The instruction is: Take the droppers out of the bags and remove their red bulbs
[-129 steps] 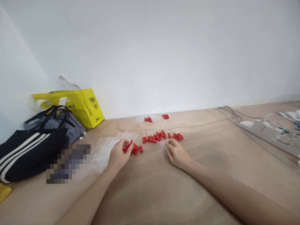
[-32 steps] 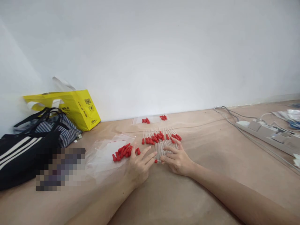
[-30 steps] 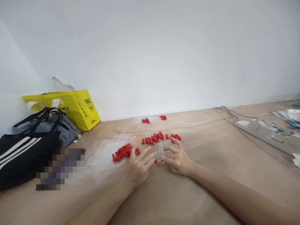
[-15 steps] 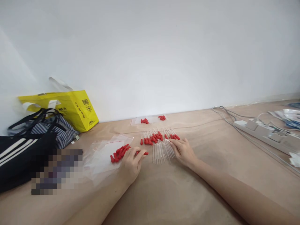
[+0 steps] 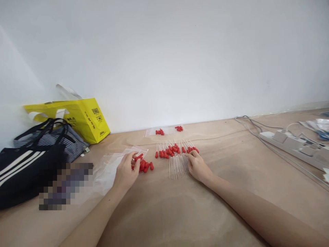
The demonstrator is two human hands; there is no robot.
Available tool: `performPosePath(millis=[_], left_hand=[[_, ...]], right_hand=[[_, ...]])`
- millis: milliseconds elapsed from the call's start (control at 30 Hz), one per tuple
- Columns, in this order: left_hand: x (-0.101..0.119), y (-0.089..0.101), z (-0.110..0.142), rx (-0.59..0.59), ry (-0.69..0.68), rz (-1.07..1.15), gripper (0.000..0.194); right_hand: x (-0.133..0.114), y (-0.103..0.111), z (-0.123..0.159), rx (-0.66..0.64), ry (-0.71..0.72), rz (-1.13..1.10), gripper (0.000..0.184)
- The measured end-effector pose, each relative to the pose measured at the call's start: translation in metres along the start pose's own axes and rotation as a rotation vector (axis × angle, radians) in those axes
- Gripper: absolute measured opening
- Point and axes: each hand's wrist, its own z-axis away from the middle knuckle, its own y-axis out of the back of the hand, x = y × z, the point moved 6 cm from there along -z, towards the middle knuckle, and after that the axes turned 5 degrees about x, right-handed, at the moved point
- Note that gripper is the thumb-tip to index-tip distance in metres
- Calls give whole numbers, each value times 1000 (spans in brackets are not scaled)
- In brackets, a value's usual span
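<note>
My left hand [image 5: 125, 170] rests on the loose pile of red rubber caps [image 5: 144, 166], its fingers curled and pinching one red cap at about the pile's left edge. My right hand [image 5: 197, 166] lies beside a row of clear thin tubes [image 5: 177, 164], with its fingers bent onto their right side; what it grips, if anything, I cannot make out. Several tubes fitted with red caps [image 5: 172, 150] lie fanned out just beyond both hands. Under and left of my left hand lie clear zip bags [image 5: 109, 168].
A yellow bag [image 5: 82, 116] and a black striped bag [image 5: 31, 164] stand at the left by the wall. A small clear bag with red caps [image 5: 168, 130] lies near the wall. A white power strip [image 5: 295, 147] with grey cables runs at the right.
My left hand pulled back from the tubes to the loose red caps and closed on one. My right hand slid from the near end of the tubes up along their right side.
</note>
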Motion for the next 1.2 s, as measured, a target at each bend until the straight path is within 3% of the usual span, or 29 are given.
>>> performPosePath(millis=[100,267,367,567,767,933,1067,1200], left_hand=[[-4,2,-1,-53,40,-31,17],[10,-3,3,-87,-81,-72,17],[13,-10,4,-104,-78,-152,18],[15,-22,2,-188,-12,-242,16],[19,-29,-13,-269,95,-223,22],[21,-63,-37,-491,140,-310,27],[15,-90,-48,-552,194,-336,30],[12,-104,-49,-572,230,-347,29]], right_hand=[[-3,-2,1,-21,14,-17,32],[-10,0,1,-87,3,35,24],[-16,10,1,-130,5,72,21],[-34,30,6,-305,314,-30,55],[-24,33,6,-302,358,-7,56],[-20,29,3,-271,329,4,48],[-18,28,2,-228,277,23,43],[-18,28,2,-172,251,30,41]])
